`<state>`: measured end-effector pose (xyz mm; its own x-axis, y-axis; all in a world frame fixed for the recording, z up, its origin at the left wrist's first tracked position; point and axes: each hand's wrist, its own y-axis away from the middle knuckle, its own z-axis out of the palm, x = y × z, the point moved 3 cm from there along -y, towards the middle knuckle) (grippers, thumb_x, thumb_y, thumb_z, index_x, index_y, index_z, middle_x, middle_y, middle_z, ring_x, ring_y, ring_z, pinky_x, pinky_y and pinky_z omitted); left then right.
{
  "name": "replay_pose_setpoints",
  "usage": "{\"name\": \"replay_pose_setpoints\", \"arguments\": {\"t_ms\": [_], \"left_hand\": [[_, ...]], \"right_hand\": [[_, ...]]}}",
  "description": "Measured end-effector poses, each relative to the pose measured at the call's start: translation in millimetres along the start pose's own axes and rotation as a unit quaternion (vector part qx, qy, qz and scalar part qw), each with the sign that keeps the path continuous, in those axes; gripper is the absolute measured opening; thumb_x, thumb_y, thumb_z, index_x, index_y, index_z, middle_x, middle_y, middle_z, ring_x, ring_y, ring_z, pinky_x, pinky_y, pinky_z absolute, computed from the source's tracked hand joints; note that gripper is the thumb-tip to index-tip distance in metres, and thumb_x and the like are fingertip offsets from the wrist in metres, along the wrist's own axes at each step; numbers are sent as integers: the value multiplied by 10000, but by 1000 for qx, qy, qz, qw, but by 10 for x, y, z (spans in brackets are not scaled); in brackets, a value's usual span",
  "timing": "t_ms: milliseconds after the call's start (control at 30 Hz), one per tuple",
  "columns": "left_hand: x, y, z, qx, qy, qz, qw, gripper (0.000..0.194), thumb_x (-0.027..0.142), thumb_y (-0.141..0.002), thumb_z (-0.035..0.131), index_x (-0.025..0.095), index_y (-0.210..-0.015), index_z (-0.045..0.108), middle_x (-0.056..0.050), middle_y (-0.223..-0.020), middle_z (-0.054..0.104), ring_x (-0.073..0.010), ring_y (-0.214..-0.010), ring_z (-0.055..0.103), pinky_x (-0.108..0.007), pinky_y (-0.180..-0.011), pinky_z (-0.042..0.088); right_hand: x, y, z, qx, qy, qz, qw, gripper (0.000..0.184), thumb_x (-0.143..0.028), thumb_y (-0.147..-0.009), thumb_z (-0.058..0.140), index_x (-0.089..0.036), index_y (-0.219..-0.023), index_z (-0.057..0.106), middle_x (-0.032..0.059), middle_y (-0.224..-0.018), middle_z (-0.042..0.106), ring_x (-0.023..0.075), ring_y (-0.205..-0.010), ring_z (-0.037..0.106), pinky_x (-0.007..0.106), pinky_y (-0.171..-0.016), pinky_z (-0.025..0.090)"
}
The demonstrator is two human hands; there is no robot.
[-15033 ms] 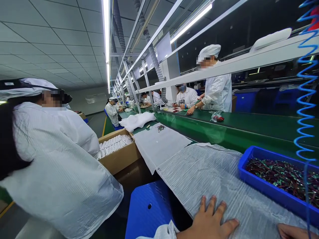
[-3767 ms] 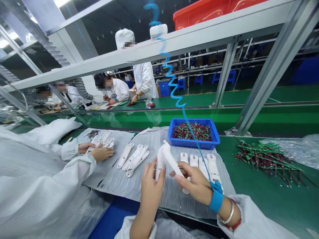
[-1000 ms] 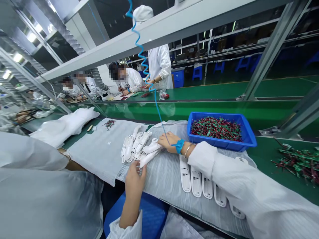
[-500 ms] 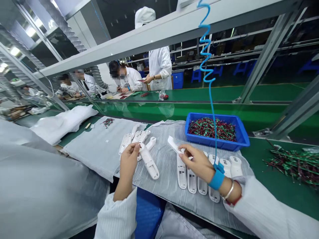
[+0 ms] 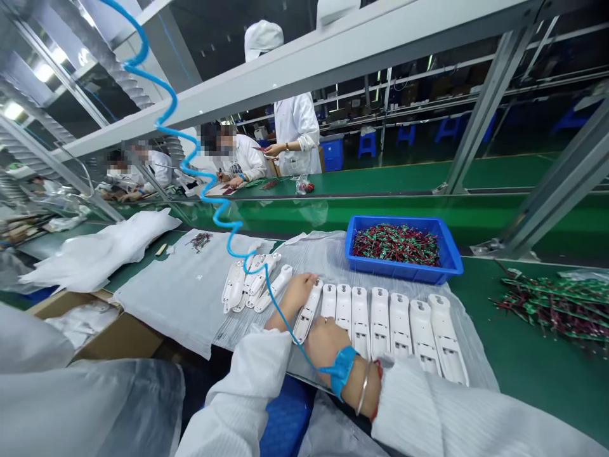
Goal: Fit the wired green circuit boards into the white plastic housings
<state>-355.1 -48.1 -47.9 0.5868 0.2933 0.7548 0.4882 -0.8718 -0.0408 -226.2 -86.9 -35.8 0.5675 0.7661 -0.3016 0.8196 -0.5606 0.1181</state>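
White casings (image 5: 379,311) rowed toward the near edge of the table (image 5: 528,374), seemingly for easy reach.
Left hand (image 5: 291,303): fingers pinching the end casing (image 5: 309,311); right hand (image 5: 328,346): fingers hidden, can't tell.

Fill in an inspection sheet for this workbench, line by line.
Surface: green bench, partly covered by white sheeting.
Job's things: eight white casings in a row, recesses up; another casing pile to their left.
Clutter: red-and-green wired parts in a blue bin; a loose wire bundle at far right.
Left hand: at the leftmost casing's upper end; grip unclear.
Right hand: over the row's left end; fingertips hidden.
Cables: blue coiled cord, running to the right wrist's blue band.
Surroundings: co-workers beyond the bench; cardboard box at left.
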Motion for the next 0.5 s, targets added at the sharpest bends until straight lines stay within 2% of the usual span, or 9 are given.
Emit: {"name": "replay_pose_setpoints", "arguments": {"t_ms": [67,133,233,300,367,500], "left_hand": [[-18,-3,38,5,-39,10,999,264,325,-855,524,155,-1052,568,-63,-1051,615,-190,-887,608,-401,-769,514],[-37,65,6,11,-73,19,997,265,318,-855,526,157,-1061,565,-70,-1088,603,-204,-939,595,-425,-805,500],[-58,254,-69,-8,-110,32,993,268,309,-852,532,159,-1073,562,-72,-1099,600,-208,-956,591,-434,-820,495],[-73,370,-115,-33,-129,35,990,286,309,-848,540,162,-1093,553,-68,-1076,612,-194,-907,608,-413,-788,513],[-110,423,-198,-37,-154,27,987,304,311,-850,537,170,-1119,541,-68,-1077,613,-189,-892,613,-406,-780,518],[-269,324,-504,30,-233,-23,972,318,306,-851,531,178,-1142,527,-86,-1187,558,-233,-1033,558,-471,-872,465]], "right_hand": [[33,9,32,5,2,-14,1000,247,-124,-814,467,-62,-913,684,186,-924,631,301,-895,598,359,-630,508],[97,30,32,25,4,-43,999,273,-193,-832,481,-78,-998,665,177,-1046,608,308,-1002,556,399,-755,495],[202,62,36,38,15,-94,995,409,-326,-821,537,-73,-1135,605,172,-1264,506,326,-1204,410,433,-976,375],[278,85,16,26,18,-110,993,462,-370,-799,569,-61,-1141,602,170,-1290,491,327,-1208,409,426,-1004,351],[372,118,-86,14,4,-108,994,433,-382,-809,553,-82,-1115,619,156,-1239,539,317,-1133,480,436,-955,393],[649,197,-542,-9,-29,-85,996,404,-361,-839,506,-122,-1152,594,132,-1223,552,303,-1105,507,453,-940,409]]}}
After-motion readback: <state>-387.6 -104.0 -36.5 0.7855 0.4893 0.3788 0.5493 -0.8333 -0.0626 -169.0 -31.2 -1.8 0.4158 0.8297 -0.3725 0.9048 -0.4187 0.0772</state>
